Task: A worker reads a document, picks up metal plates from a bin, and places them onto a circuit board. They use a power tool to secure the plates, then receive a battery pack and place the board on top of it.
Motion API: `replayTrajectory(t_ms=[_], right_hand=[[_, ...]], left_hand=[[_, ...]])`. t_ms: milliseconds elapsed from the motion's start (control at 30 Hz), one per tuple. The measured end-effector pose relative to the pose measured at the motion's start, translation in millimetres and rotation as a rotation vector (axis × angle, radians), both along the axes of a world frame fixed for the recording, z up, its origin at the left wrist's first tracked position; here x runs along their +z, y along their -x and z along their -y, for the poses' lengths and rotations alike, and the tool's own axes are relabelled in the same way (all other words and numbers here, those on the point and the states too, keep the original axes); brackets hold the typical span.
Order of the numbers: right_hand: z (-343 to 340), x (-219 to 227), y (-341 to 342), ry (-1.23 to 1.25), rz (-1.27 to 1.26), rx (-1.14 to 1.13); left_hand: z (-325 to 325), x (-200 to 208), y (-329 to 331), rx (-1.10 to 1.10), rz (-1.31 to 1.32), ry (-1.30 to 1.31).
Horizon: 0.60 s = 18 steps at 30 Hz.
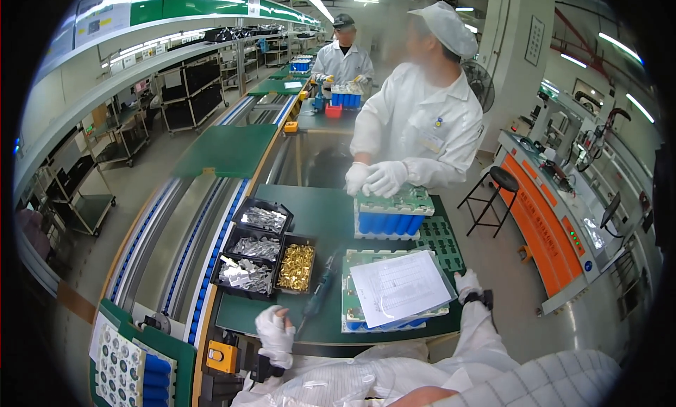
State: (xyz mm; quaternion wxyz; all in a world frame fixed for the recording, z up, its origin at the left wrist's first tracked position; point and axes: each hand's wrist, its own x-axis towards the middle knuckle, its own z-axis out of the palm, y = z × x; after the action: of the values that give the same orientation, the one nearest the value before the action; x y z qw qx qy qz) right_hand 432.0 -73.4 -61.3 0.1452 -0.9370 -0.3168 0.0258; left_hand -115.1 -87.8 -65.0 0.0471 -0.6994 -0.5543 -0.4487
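My left hand (275, 331), in a white glove with bare fingertips, hovers over the table's front edge with its fingers curled in. Nothing shows in it. Just to its right lies a dark electric screwdriver (318, 293), untouched. My right hand (467, 286), gloved too, rests at the table's right edge with its fingers partly spread, beside a battery pack (350, 289) of blue cells in a pale frame. Printed paper sheets (400, 287) cover most of that pack's top. Behind it stands a second blue battery pack (389, 222), with a co-worker's gloved hands (377, 178) on it.
Black bins (245, 274) of silvery metal pieces and a bin of brass-coloured fasteners (296, 266) stand left on the green table (320, 203). A roller conveyor (229, 224) runs along the left, with another pack (127, 372) at lower left. A stool (503, 178) stands right.
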Motion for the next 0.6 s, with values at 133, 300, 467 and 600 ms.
replayTrajectory(t_ms=[133, 300, 467, 600], right_hand=[[-10.0, -25.7, -1.0, -0.080, 0.063, -0.157], [-15.6, -48.0, -23.8, -0.123, 0.072, -0.111], [-24.3, -39.1, -24.8, -0.129, 0.013, -0.110], [-28.5, -11.1, -10.5, -0.092, -0.021, -0.052]], left_hand=[[-11.2, -9.4, -19.2, -0.134, 0.061, 0.187], [-9.6, -10.4, -20.3, -0.161, 0.102, 0.205], [-3.1, -2.7, -14.7, -0.397, 0.087, 0.336], [-5.5, 7.2, -20.8, -0.349, -0.002, 0.474]])
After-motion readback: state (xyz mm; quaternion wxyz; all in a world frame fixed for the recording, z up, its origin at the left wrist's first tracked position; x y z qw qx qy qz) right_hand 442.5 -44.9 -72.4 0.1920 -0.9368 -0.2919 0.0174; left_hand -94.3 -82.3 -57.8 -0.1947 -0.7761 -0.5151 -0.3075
